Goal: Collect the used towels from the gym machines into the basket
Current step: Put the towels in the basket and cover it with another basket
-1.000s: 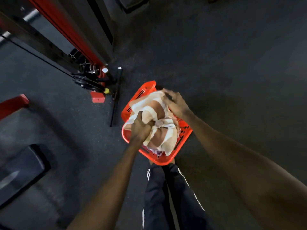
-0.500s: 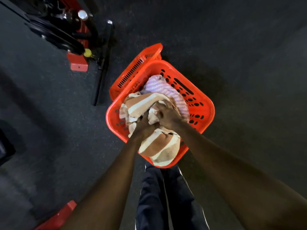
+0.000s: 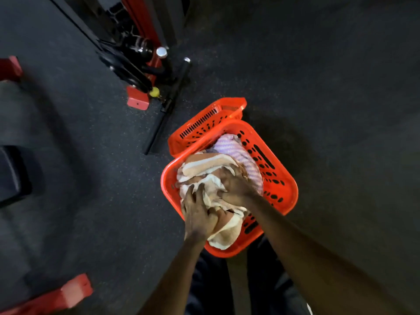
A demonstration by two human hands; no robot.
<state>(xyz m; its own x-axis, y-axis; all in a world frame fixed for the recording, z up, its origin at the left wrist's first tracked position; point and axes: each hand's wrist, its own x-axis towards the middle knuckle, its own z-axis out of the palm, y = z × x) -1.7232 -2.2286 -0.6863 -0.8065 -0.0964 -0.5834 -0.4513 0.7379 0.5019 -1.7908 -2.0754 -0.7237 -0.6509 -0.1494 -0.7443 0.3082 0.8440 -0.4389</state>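
An orange plastic basket (image 3: 283,178) with perforated walls stands on the dark floor just ahead of my legs, its lid hanging open at the far side. Inside lies a brown-and-cream striped towel (image 3: 204,163), bunched up and spilling over the near rim. A lilac striped towel (image 3: 234,147) sits under it toward the back. My left hand (image 3: 198,215) presses on the striped towel near the front rim, fingers spread over the cloth. My right hand (image 3: 236,185) pushes down on the same towel in the middle of the basket.
A red-and-black gym machine base (image 3: 141,64) with a black floor bar (image 3: 168,105) stands to the far left of the basket. A black padded bench (image 3: 13,173) is at the left edge, and a red frame foot (image 3: 68,292) lies at bottom left. Dark rubber floor surrounds the basket.
The basket has gone from held in the air to resting on the floor. Both hands moved lower and now press the striped towel deeper into it.
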